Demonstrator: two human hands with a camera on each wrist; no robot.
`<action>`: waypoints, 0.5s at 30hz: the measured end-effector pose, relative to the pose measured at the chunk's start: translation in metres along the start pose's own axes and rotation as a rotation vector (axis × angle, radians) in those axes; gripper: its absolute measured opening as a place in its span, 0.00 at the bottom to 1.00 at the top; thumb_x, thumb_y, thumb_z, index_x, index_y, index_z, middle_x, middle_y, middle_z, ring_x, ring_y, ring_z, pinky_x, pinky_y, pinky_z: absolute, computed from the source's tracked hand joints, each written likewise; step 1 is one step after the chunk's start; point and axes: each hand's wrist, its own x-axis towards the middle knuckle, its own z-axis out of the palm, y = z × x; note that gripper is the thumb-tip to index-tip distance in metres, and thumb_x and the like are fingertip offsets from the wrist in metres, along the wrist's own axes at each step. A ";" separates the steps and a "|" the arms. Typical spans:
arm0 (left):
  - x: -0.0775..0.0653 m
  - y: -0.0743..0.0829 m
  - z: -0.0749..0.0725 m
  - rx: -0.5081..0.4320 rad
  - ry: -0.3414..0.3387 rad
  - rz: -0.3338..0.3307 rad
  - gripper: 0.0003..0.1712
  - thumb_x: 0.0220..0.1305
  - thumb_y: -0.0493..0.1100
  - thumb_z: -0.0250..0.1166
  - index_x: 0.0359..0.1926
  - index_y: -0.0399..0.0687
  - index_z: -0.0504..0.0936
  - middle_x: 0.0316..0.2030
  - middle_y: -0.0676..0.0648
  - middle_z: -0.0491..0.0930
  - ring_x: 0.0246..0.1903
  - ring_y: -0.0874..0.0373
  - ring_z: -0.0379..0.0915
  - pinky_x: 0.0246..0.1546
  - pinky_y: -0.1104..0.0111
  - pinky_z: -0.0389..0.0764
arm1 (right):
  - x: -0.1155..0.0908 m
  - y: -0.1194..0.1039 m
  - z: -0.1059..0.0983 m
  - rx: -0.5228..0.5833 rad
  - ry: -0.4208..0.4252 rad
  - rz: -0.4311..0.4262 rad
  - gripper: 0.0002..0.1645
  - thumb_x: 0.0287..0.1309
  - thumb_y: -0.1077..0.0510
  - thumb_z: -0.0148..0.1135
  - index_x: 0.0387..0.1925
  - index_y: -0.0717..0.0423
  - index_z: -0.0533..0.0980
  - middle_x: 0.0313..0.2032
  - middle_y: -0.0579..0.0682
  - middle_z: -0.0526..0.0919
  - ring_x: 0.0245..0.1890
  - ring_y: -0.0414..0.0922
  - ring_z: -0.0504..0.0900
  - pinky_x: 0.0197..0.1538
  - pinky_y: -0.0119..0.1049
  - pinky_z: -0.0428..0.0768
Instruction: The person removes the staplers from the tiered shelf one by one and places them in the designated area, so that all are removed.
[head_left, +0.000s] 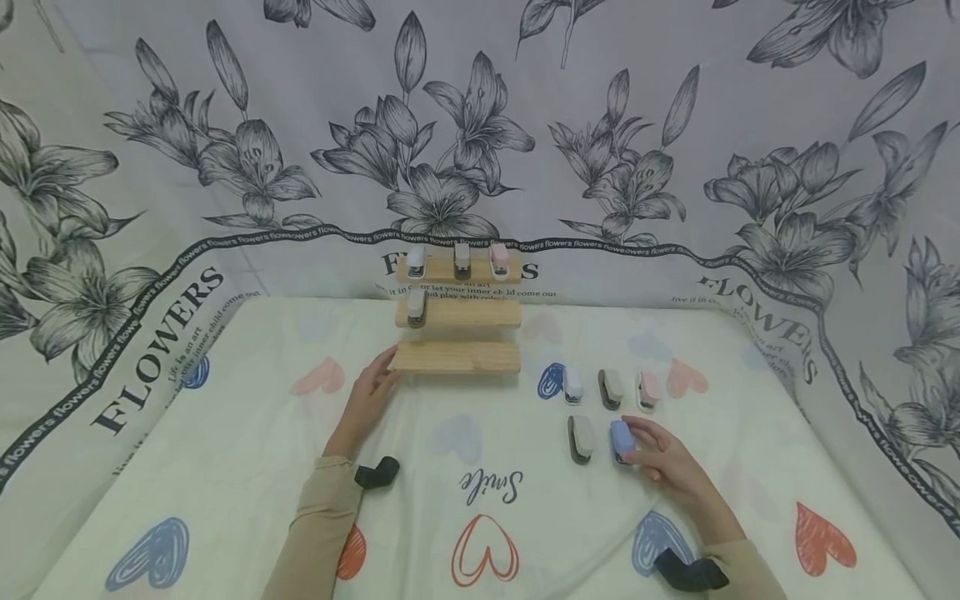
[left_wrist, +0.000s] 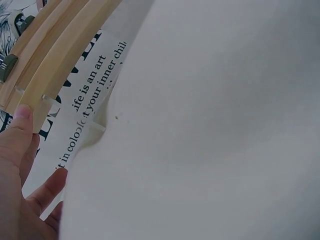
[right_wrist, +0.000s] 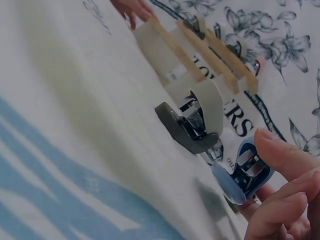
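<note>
My left hand [head_left: 363, 406] is at the left end of the lowest step of a wooden three-step rack [head_left: 457, 357]. In the left wrist view, the thumb [left_wrist: 22, 114] presses the board's end with a finger beneath it. Thumb and fingers of my right hand [head_left: 671, 467] pinch a small blue stapler [head_left: 622, 442], seen tilted in the right wrist view. Just left of it stands a grey stapler [head_left: 581, 439]. Behind these are a white stapler [head_left: 572, 386], another grey stapler [head_left: 611, 390] and a pink stapler [head_left: 648, 391].
White, grey and pink staplers stand on the rack's top step [head_left: 480, 271]. A grey stapler [head_left: 416, 308] is at the left of the middle step [head_left: 472, 315]. A heart-printed cloth [head_left: 420, 533] covers the table, and a flower-printed curtain [head_left: 480, 200] hangs behind.
</note>
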 end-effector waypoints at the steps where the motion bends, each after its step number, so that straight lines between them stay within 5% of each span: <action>1: 0.001 -0.001 0.000 0.004 0.001 -0.003 0.28 0.67 0.52 0.49 0.65 0.50 0.58 0.61 0.41 0.61 0.47 0.47 0.63 0.43 0.52 0.66 | 0.000 0.000 -0.001 0.008 -0.002 0.001 0.39 0.48 0.72 0.60 0.62 0.68 0.54 0.64 0.69 0.47 0.09 0.33 0.58 0.13 0.22 0.60; 15: 0.003 -0.005 0.004 0.041 0.019 -0.019 0.30 0.66 0.55 0.48 0.65 0.52 0.58 0.61 0.43 0.61 0.47 0.49 0.64 0.43 0.53 0.67 | 0.000 0.001 -0.004 -0.043 -0.025 0.004 0.40 0.49 0.70 0.61 0.62 0.67 0.54 0.63 0.69 0.48 0.10 0.33 0.59 0.13 0.23 0.60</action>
